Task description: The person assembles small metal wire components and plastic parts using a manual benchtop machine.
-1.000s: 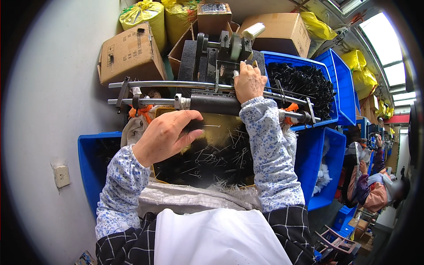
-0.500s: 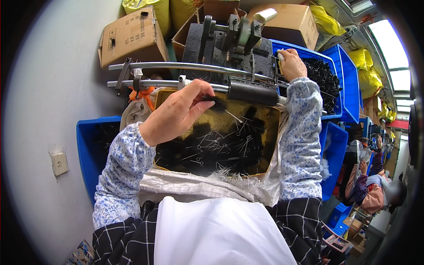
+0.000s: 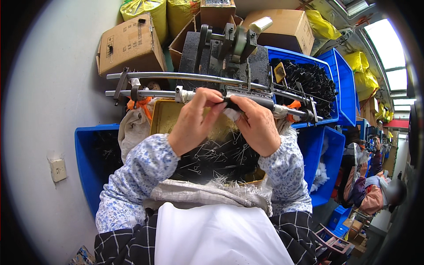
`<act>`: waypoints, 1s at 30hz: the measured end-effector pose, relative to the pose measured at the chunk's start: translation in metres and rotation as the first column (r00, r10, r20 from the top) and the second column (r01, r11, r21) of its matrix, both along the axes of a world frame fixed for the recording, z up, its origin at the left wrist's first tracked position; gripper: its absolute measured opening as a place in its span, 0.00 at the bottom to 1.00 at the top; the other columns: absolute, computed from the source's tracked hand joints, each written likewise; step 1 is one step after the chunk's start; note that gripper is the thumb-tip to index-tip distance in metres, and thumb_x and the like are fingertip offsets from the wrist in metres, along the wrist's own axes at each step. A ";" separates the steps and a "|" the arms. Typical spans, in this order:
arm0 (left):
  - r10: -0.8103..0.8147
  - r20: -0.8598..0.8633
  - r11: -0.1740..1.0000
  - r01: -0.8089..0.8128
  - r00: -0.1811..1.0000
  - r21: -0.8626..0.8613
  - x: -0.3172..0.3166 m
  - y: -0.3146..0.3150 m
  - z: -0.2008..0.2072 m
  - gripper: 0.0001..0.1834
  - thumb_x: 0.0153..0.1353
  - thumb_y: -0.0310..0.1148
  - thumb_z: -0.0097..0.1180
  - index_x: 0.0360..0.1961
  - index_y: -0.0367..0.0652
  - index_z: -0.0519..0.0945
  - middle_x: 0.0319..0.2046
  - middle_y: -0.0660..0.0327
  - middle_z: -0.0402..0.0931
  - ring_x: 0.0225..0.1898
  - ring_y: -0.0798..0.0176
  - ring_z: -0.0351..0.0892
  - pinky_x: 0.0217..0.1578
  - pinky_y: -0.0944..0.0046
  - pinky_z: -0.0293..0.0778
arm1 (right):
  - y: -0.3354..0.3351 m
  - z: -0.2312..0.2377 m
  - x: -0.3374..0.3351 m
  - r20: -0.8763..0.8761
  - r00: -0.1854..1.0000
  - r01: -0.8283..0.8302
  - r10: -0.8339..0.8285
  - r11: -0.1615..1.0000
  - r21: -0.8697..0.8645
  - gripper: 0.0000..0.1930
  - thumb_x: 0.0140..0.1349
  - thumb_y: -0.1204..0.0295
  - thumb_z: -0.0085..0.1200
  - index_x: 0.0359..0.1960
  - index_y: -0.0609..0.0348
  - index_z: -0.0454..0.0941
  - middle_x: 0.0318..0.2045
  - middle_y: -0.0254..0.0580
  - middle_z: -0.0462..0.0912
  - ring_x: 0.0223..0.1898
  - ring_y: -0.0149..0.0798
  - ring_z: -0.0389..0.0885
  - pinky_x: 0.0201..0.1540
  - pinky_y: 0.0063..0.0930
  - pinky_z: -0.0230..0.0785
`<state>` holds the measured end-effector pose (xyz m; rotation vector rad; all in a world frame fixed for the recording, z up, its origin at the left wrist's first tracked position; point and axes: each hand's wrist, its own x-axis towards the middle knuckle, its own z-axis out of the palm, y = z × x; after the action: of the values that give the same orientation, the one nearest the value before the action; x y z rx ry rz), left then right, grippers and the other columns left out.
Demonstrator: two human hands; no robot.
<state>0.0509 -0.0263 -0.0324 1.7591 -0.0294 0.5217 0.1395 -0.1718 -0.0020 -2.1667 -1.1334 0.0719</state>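
Both hands meet in front of the machine's black roller (image 3: 260,101). My left hand (image 3: 198,118) is closed in a pinch on a small black bristle brush (image 3: 225,105), mostly hidden by the fingers. My right hand (image 3: 259,125) is closed too, its fingertips at the brush's other side; what exactly they grip is hidden. Something white (image 3: 231,114) shows beneath the right fingers. Below the hands, a yellow tray (image 3: 165,115) holds many black brushes with looped wire stems (image 3: 221,157).
Two metal rods (image 3: 157,93) cross ahead of me, below the black machine with its wheel (image 3: 239,43). A yellow plate (image 3: 279,72) stands by a blue bin (image 3: 330,66) of black brushes. Another blue bin (image 3: 84,152) is at left. Cardboard boxes (image 3: 128,44) stand behind. Another person (image 3: 371,194) sits far right.
My right hand has left the yellow plate and come down left to the roller. My left hand has moved right with the brush, and both hands now meet there.
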 end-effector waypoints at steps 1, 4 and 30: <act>0.013 -0.046 0.997 -0.017 0.999 -0.080 -0.004 0.002 0.000 0.09 0.58 0.22 0.50 0.36 0.37 0.63 0.33 0.54 0.72 0.35 0.58 0.75 0.35 0.65 0.72 | 0.000 -0.003 0.006 -0.044 0.999 -0.004 0.003 1.000 -0.001 0.12 0.52 0.70 0.54 0.38 0.58 0.77 0.33 0.44 0.80 0.33 0.46 0.79 0.39 0.31 0.72; -0.137 -0.333 0.978 0.181 0.933 0.103 -0.020 0.019 -0.006 0.10 0.60 0.30 0.49 0.39 0.36 0.66 0.39 0.52 0.71 0.39 0.58 0.76 0.40 0.67 0.71 | 0.000 -0.027 0.069 0.329 0.883 0.392 -0.335 0.912 -0.123 0.09 0.54 0.72 0.50 0.37 0.54 0.79 0.31 0.40 0.81 0.33 0.42 0.78 0.37 0.32 0.71; -0.166 -0.506 0.768 0.433 0.846 0.472 -0.038 0.040 0.003 0.14 0.52 0.24 0.52 0.41 0.37 0.68 0.36 0.51 0.72 0.39 0.49 0.73 0.41 0.59 0.70 | 0.012 -0.061 0.127 0.431 0.865 0.378 -0.256 0.899 -0.224 0.13 0.51 0.73 0.50 0.40 0.50 0.79 0.35 0.35 0.81 0.37 0.41 0.73 0.46 0.33 0.61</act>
<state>0.0129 0.0140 -0.0296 2.3757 -0.1741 -0.1730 0.2669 -0.1600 -0.0630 -2.7059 -0.9982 -0.3810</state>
